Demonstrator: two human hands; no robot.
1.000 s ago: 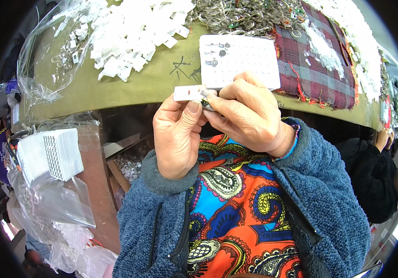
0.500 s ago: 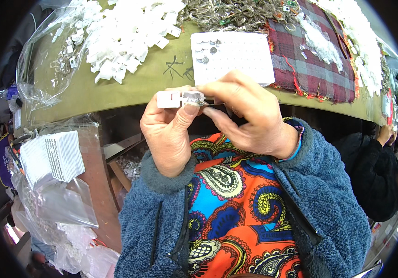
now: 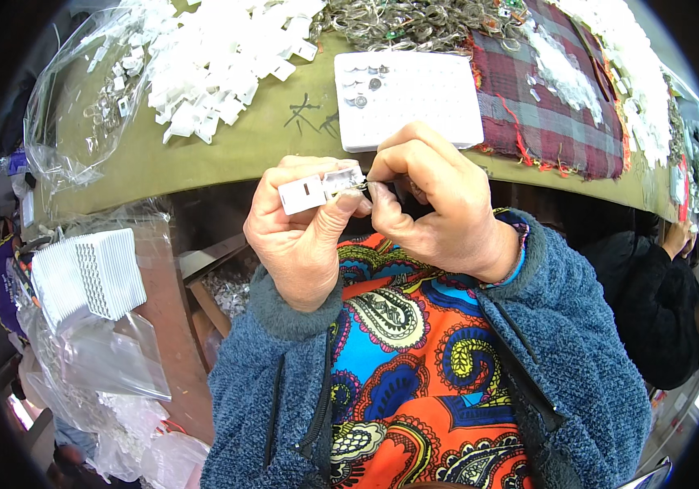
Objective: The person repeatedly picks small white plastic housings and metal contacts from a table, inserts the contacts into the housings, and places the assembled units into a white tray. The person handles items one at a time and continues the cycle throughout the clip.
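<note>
My left hand is closed on a small white plastic housing, gripped between thumb and fingers above my lap at the table's front edge. The housing's right half lies open, with small metallic parts inside. My right hand pinches at the housing's right end, thumb and forefinger together; what it holds is too small and hidden to make out. Just beyond my hands lies a white tray with rows of small hollows, a few round dark pieces sitting at its left side.
White plastic housings are heaped at the back left beside a clear bag. Coiled cables pile up at the back. A plaid cloth bears small clear parts. Stacked white trays stand at left. A co-worker's hand shows at far right.
The white housing has tilted, its right end now higher than its left. My right hand's fingers have drawn back slightly to the right and curled into a tighter pinch.
</note>
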